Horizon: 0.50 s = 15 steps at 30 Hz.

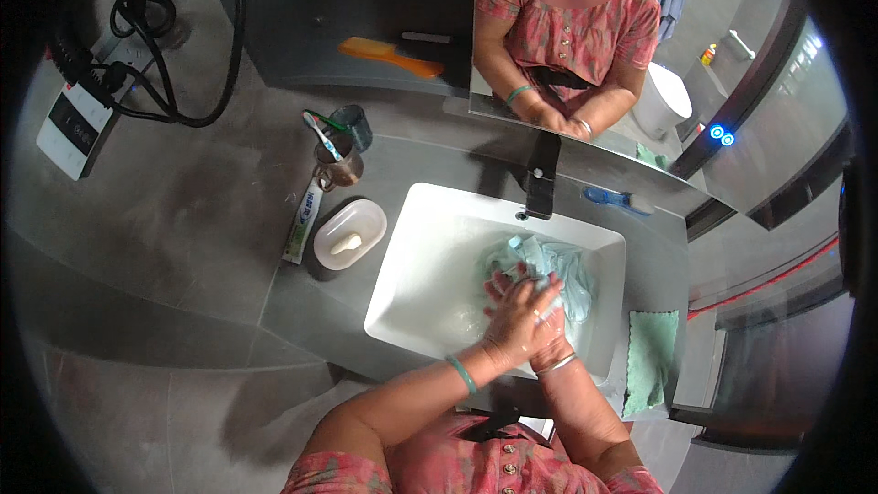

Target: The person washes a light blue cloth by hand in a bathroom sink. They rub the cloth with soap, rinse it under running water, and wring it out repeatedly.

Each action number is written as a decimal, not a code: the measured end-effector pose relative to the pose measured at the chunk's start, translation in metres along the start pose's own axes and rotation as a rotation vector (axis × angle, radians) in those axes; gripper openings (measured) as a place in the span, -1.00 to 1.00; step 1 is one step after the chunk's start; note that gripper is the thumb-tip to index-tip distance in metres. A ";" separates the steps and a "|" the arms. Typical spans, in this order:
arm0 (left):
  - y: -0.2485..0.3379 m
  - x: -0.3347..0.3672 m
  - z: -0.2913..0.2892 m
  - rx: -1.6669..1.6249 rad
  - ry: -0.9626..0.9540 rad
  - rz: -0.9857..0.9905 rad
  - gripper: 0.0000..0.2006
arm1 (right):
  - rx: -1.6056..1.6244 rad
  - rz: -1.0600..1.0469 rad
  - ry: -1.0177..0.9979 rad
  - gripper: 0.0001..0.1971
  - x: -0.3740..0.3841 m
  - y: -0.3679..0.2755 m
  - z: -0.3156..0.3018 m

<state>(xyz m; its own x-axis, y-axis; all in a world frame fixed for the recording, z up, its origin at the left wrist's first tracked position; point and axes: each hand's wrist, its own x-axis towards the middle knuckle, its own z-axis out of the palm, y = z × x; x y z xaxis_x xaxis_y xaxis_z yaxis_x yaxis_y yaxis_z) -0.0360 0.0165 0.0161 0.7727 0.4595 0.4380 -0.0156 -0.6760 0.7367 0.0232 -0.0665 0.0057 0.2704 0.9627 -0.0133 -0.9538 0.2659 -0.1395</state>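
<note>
My left hand (519,313), its wrist in a green bangle, lies across my right hand (549,334), its fingers stretched out together over it. My right hand has reddish fingertips spread out past the left hand's edge; a silver bangle circles that wrist. Nothing plainly shows held in either hand, though the space between the palms is hidden. Just beyond and partly under them, a wet, bunched light blue-green cloth (574,279) sits in the white rectangular sink (402,265). Cloudy water with some foam shows around it.
A black faucet (542,178) overhangs the sink's far edge. Left stand a soap dish (326,253) with soap (347,243), a toothpaste tube (304,220) and a metal mug (342,167) with a toothbrush. A blue brush (608,197) and green cloth (651,361) lie right, below a mirror (695,142).
</note>
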 end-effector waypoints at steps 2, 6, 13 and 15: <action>-0.004 -0.001 0.002 -0.370 0.060 -0.002 -0.61 | -0.261 -0.067 0.207 -0.25 0.002 0.002 0.003; -0.040 0.009 0.006 -0.221 -0.174 -0.554 -0.56 | -0.092 0.095 0.391 -0.21 0.002 0.024 0.012; -0.063 0.020 -0.017 -0.439 -0.089 -0.874 -0.49 | -0.194 0.424 0.414 -0.19 -0.002 0.015 -0.002; -0.070 0.027 -0.038 -0.043 -0.104 -0.720 -0.51 | -0.282 0.415 0.517 -0.18 -0.003 0.006 -0.016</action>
<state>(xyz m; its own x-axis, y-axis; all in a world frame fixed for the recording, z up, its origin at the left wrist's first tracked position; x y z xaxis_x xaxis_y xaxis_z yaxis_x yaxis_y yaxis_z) -0.0385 0.0980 -0.0037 0.6573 0.7231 -0.2124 0.4960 -0.2028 0.8443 0.0183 -0.0684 -0.0105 -0.0133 0.8160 -0.5779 -0.9401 -0.2071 -0.2708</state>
